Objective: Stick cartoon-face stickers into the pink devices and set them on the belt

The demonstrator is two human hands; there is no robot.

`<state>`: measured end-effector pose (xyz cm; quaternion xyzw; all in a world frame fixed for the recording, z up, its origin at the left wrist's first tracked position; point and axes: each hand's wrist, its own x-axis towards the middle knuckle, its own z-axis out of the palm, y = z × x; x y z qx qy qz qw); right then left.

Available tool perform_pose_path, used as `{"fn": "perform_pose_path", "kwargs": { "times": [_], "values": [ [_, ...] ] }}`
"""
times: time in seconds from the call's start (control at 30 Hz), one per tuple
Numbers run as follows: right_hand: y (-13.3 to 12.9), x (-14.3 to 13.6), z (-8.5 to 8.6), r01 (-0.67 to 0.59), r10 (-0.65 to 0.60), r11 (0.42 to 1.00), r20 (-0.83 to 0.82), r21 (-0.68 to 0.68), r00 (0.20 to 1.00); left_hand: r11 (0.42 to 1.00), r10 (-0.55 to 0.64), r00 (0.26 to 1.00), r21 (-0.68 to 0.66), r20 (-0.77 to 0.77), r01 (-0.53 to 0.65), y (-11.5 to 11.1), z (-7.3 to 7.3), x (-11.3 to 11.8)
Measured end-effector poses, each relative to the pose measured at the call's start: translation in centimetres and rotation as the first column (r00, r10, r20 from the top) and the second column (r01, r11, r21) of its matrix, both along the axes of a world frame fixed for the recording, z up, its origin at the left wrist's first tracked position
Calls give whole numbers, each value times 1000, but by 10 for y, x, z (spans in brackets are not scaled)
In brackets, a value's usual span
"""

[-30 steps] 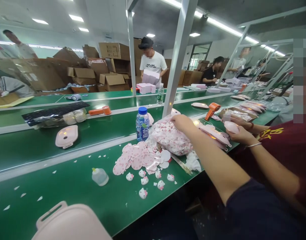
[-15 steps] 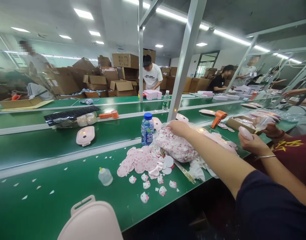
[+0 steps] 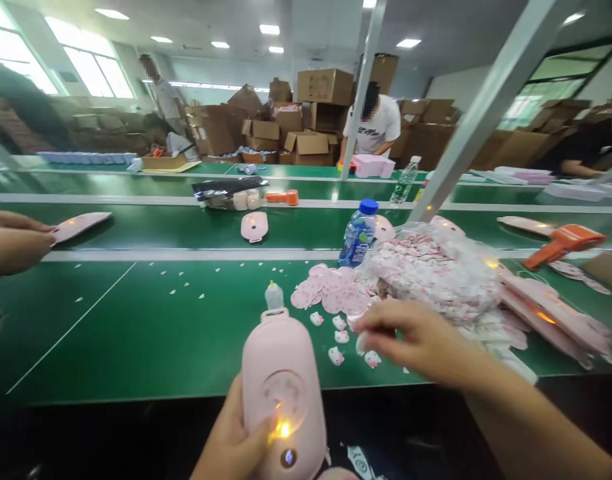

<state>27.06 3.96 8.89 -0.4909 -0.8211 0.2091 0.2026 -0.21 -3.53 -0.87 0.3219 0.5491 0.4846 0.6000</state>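
Hold the pink case (image 3: 281, 343) steady, its round recess facing you; ideally, handle small parts by their rims. Your left hand (image 3: 231, 440) is closed around the case's lower side, thumb across the front, at the near edge of the green worktop (image 3: 186, 360). Your right hand (image 3: 421, 340), nearly closed, appears to pinch a small white piece (image 3: 361, 343), blurred, beside the cat-face pieces (image 3: 336, 356).

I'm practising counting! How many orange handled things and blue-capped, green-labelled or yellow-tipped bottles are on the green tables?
Orange plastic handled gadgets: 2
Blue-capped clear plastic bottle: 1
Green-labelled clear plastic bottle: 1
Small yellow-tipped cloudy squeeze bottle: 1
Total: 5
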Motion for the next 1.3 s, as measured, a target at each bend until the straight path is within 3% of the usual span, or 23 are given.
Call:
{"fn": "perform_pose_path", "kwargs": {
  "times": [0.07,0.1,0.2,0.27,0.47,0.6,0.77,1.13,1.23,1.3],
  "values": [
    [-28,-31,-15,-140,149,988,-174,61,973,995,-86,991,51,105,81,3,1,10],
    [-38,-44,-22,-152,180,979,-235,135,955,988,-143,980,82,136,133,4,2,14],
    [-50,-65,-39,-47,171,920,-290,390,942,954,-284,945,143,160,262,3,6,19],
    [-51,-67,-45,-6,165,875,-285,484,944,945,-308,940,157,145,286,0,9,19],
    [-59,-65,-47,-31,190,873,-281,487,941,942,-314,937,170,150,288,-9,12,17],
    [-68,-71,-47,-107,221,814,-134,571,966,939,-323,938,167,125,301,-12,12,15],
    [-71,-73,-46,-197,267,822,-56,534,962,933,-330,929,205,167,295,-10,9,12],
    [-77,-74,-50,-211,200,791,83,575,976,941,-315,938,178,144,289,-9,9,14],
    [-75,-71,-59,-47,135,872,-147,488,980,941,-303,935,216,186,262,-11,7,12],
    [-75,-71,-69,102,6,961,-388,256,921,940,-288,933,251,218,231,-12,7,11]
  ]
}}
